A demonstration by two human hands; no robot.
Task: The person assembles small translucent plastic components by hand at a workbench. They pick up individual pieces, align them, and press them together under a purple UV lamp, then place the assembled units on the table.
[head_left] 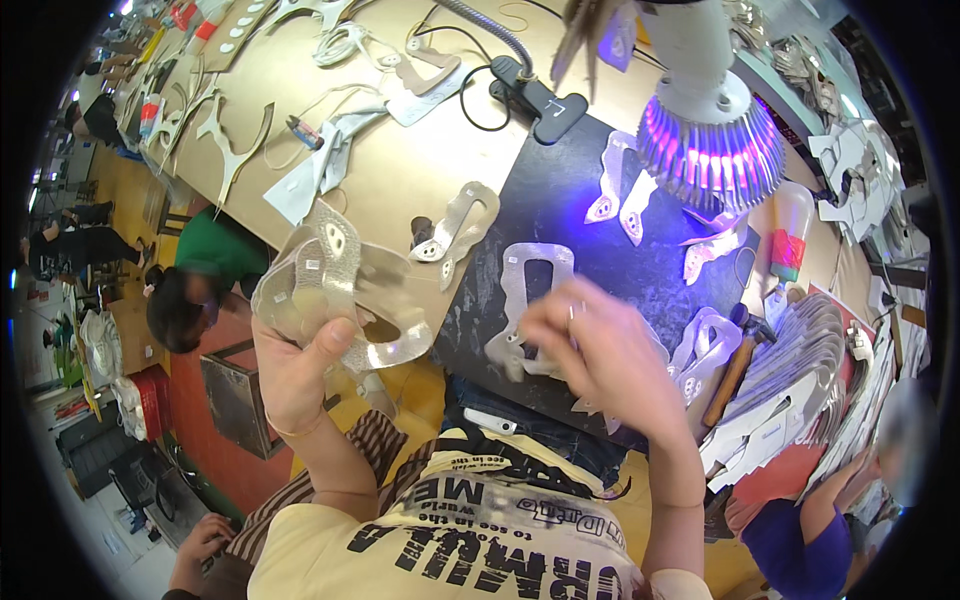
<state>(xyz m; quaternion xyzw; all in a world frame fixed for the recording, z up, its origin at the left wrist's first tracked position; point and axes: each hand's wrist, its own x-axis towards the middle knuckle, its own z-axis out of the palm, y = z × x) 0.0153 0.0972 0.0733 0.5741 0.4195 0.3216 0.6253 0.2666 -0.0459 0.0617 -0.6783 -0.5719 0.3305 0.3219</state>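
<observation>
My left hand [305, 370] is closed around several shiny silvery shoe-upper pieces [335, 285], held fanned together with the thumb across them. Each has an oval opening and a pale patch with dark holes. To the right, my right hand [605, 350] is over the black board [480, 330], its fingers curled and smeared by motion. Just beneath its fingers lies another silvery shoe-upper piece [538, 262] with a long opening. Whether those fingers grip anything cannot be made out. One more shoe upper [470, 230] rests on the tan table beside the board.
A ribbed lamp [712, 140] glows violet over the board, near a black clamp [540, 105]. A wooden-handled hammer [735, 370] and stacked white pieces [790, 380] lie to the right. A bottle with a red band [790, 235] stands behind. Another person in green [215, 250] is at left.
</observation>
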